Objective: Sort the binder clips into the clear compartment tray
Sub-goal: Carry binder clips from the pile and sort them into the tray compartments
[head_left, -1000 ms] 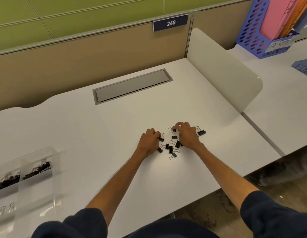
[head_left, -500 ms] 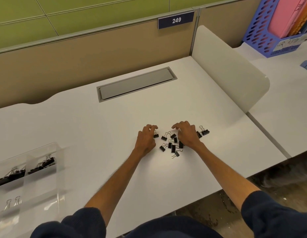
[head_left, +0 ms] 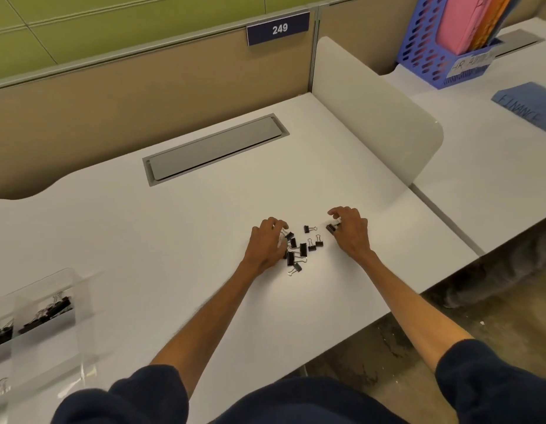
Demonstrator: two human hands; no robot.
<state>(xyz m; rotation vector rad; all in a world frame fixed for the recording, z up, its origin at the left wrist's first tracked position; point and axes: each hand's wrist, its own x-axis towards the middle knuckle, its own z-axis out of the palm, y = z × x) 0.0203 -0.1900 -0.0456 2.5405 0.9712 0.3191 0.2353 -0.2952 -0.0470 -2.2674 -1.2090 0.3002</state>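
The right hand (head_left: 351, 232) pinches one small black binder clip (head_left: 330, 228). The left hand (head_left: 265, 247) curls over the loose pile of black clips (head_left: 302, 249) near the front edge of the white desk (head_left: 143, 240); I cannot tell if it holds one. A white divider board (head_left: 372, 108) stands along the right edge. The clear plastic compartment tray (head_left: 82, 289) at the front left corner holds more black clips (head_left: 47, 313).

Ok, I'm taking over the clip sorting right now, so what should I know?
Left hand: curled fingers on a clip at the pile's left edge; grip unclear.
Right hand: pinches one binder clip at the pile's right edge.
Loose clips lie on the desk between the hands; the clear tray sits far left.
Done: sorted clips already lie in tray compartments.
Left: sort the loose pile.
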